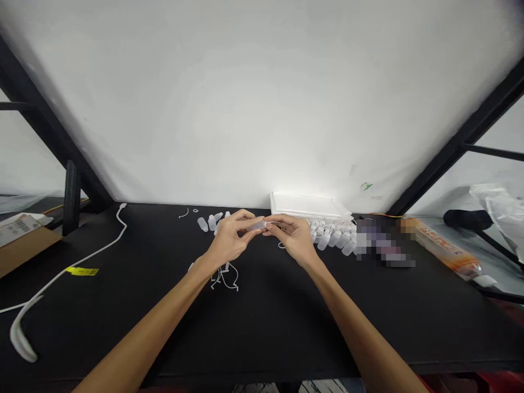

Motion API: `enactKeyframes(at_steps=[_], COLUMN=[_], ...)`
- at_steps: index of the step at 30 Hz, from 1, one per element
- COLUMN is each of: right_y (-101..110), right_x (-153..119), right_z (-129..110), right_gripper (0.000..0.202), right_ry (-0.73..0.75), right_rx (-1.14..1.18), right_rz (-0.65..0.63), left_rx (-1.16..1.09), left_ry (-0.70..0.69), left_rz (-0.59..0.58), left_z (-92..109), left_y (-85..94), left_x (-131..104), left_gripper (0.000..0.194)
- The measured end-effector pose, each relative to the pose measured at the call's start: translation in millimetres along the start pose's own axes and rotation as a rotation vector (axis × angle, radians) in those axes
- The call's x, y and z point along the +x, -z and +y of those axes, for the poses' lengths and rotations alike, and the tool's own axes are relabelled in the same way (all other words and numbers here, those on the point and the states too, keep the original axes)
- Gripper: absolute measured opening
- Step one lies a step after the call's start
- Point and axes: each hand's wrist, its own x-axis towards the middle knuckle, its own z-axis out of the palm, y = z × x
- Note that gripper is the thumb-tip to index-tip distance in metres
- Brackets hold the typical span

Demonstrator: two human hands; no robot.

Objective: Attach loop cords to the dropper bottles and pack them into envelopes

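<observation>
Above the middle of the black table, my left hand (232,236) is closed on a small translucent bottle (257,225), which lies nearly level. My right hand (291,236) meets it at the bottle's right end, thumb and fingers pinched on a thin white strap (274,222). Just behind my left hand are several small translucent bottles (202,224). Beyond my right hand stand and lean several more bottles (335,238), beside a stack of white trays (311,206). Several thin white straps (230,277) lie on the table near my left forearm.
A white cable (96,252) with a yellow tag (82,271) runs along the left of the black table (262,327). At the far left is a cardboard box (30,243). An orange package (444,248) lies at the right, near a blurred, pixelated object (387,245).
</observation>
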Motion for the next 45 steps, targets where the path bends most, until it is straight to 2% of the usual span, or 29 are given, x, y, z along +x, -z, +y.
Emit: enactKeyframes(at_steps=[3, 5, 11, 15, 18, 21, 30, 39, 45], right_y=[0, 0, 0, 1, 1, 0, 0, 3, 1], right_x=[1, 1, 2, 2, 1, 0, 2, 1, 0], right_z=[1, 0, 1, 7, 8, 6, 3, 4, 4], right_gripper=[0.027, 0.027, 0.035, 0.03, 0.028, 0.029, 0.032, 0.037, 0.039], right_ry=[-0.005, -0.016, -0.085, -0.031, 0.002, 0.005, -0.058, -0.115, -0.097], right_rx=[0.02, 0.031, -0.029, -0.084, -0.115, -0.116, -0.086, -0.139, -0.084], right_rz=[-0.003, -0.011, -0.007, -0.023, -0.031, -0.037, -0.025, -0.093, -0.086], left_rx=[0.089, 0.123, 0.081, 0.075, 0.086, 0.103, 0.128, 0.134, 0.129], left_ry=[-0.138, -0.152, -0.017, 0.105, 0.119, 0.113, 0.04, -0.085, -0.142], left_rz=[0.056, 0.064, 0.037, -0.045, -0.081, -0.068, -0.013, 0.025, 0.072], left_z=[-4, -4, -1, 2, 1, -1, -2, -8, -7], left_y=[-2.4, -2.9, -1.0, 0.3, 0.6, 0.5, -3.3, -5.6, -5.8], left_x=[-1, -1, 0, 1, 2, 2, 0, -2, -2], left_gripper=[0.024, 0.025, 0.029, 0.029, 0.025, 0.023, 0.023, 0.021, 0.019])
